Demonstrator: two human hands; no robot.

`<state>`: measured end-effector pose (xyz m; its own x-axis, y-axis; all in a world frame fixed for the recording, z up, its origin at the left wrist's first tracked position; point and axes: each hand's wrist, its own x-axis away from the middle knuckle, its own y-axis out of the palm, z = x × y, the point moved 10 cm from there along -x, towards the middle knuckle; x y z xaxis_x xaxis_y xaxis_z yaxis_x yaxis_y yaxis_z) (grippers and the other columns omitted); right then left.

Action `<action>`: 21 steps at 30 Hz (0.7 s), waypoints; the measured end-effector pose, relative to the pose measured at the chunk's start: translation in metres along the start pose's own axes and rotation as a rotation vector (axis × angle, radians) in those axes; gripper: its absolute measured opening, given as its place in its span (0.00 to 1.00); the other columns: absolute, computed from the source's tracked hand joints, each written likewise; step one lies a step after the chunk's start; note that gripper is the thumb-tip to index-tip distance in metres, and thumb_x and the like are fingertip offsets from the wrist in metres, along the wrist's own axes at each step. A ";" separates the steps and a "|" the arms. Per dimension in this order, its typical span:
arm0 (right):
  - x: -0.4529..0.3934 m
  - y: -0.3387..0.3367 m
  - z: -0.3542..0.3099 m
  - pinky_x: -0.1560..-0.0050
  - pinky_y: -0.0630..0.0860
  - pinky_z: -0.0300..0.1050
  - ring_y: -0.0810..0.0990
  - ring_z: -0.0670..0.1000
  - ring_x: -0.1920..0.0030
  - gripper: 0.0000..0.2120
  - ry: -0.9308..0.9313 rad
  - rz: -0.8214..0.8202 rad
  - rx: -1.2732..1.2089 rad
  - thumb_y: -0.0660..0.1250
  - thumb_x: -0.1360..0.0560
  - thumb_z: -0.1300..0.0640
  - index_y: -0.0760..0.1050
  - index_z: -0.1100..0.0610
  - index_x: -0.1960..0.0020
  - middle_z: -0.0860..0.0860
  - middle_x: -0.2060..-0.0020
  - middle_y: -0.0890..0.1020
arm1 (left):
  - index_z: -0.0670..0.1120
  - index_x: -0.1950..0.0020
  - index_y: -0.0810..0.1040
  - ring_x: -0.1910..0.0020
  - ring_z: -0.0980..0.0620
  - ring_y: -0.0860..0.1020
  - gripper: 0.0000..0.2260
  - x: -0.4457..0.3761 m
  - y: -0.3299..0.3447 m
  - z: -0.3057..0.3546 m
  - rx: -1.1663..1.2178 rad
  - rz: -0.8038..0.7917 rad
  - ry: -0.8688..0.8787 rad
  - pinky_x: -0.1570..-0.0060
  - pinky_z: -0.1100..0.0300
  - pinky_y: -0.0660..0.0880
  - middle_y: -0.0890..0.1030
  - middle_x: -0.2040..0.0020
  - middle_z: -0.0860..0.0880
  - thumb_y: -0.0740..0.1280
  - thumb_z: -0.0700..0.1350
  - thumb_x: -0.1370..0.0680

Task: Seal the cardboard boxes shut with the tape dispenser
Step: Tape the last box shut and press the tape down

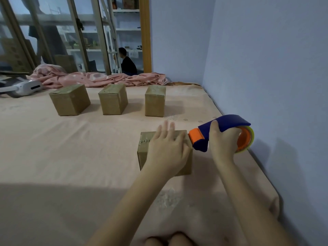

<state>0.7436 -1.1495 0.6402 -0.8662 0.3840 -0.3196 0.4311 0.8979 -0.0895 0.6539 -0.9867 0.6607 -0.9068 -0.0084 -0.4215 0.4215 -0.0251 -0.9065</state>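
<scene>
**Matt cardboard, glossy plastic, soft cloth**

The small brown cardboard box nearest the person (143,158) is matt, with shiny clear tape across its top. The blue and orange plastic tape dispenser (221,132) looks smooth and slightly glossy. The 3 far brown cardboard boxes (113,102) look dull. The peach cloth bedsheet (71,148) is soft and matt; the crumpled pink blanket (99,79) looks fleecy.

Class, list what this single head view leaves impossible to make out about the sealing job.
- Near box: top seam hidden under the left hand.
- Tape dispenser: cutting edge faces away; the right hand covers its grip.
- Three far boxes: too small to judge their tape.
</scene>
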 end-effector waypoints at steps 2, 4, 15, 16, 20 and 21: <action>-0.002 0.002 -0.005 0.63 0.75 0.40 0.76 0.48 0.58 0.21 -0.020 -0.013 0.043 0.68 0.26 0.53 0.65 0.60 0.38 0.48 0.54 0.75 | 0.40 0.28 0.64 0.24 0.44 0.50 0.25 -0.005 0.001 0.018 0.016 -0.029 0.086 0.27 0.53 0.45 0.52 0.23 0.39 0.45 0.52 0.19; -0.003 0.003 -0.010 0.61 0.76 0.44 0.75 0.48 0.58 0.21 -0.028 -0.023 0.088 0.67 0.26 0.53 0.65 0.60 0.39 0.48 0.55 0.74 | 0.39 0.27 0.60 0.24 0.44 0.53 0.28 -0.005 0.008 0.019 0.060 -0.066 0.054 0.27 0.54 0.49 0.52 0.23 0.38 0.46 0.57 0.19; -0.021 0.030 -0.067 0.72 0.56 0.39 0.71 0.52 0.67 0.16 -0.207 -0.105 0.568 0.61 0.25 0.53 0.63 0.63 0.45 0.50 0.65 0.74 | 0.37 0.24 0.51 0.24 0.43 0.51 0.37 -0.002 0.015 0.024 -0.032 -0.108 0.102 0.26 0.53 0.47 0.54 0.23 0.39 0.61 0.54 0.26; -0.023 0.035 -0.071 0.73 0.55 0.39 0.71 0.52 0.68 0.14 -0.213 -0.131 0.592 0.61 0.25 0.54 0.62 0.63 0.46 0.50 0.66 0.74 | 0.37 0.24 0.51 0.24 0.43 0.50 0.38 -0.002 0.014 0.024 -0.035 -0.105 0.103 0.26 0.53 0.46 0.53 0.23 0.39 0.61 0.54 0.26; -0.026 0.051 -0.083 0.71 0.57 0.42 0.73 0.55 0.63 0.15 -0.261 -0.225 0.720 0.60 0.25 0.55 0.63 0.63 0.44 0.53 0.59 0.75 | 0.37 0.24 0.50 0.24 0.43 0.50 0.38 -0.001 0.014 0.025 -0.050 -0.098 0.110 0.26 0.52 0.46 0.53 0.23 0.39 0.61 0.55 0.26; -0.027 0.055 -0.083 0.69 0.58 0.42 0.73 0.55 0.61 0.16 -0.258 -0.247 0.747 0.61 0.26 0.55 0.63 0.63 0.44 0.54 0.58 0.74 | 0.37 0.24 0.49 0.24 0.43 0.50 0.39 -0.001 0.014 0.025 -0.054 -0.100 0.111 0.26 0.52 0.46 0.52 0.23 0.39 0.61 0.55 0.26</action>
<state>0.7694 -1.0929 0.7225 -0.9119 0.0515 -0.4072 0.3693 0.5357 -0.7594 0.6610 -1.0125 0.6489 -0.9395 0.1025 -0.3267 0.3315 0.0332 -0.9429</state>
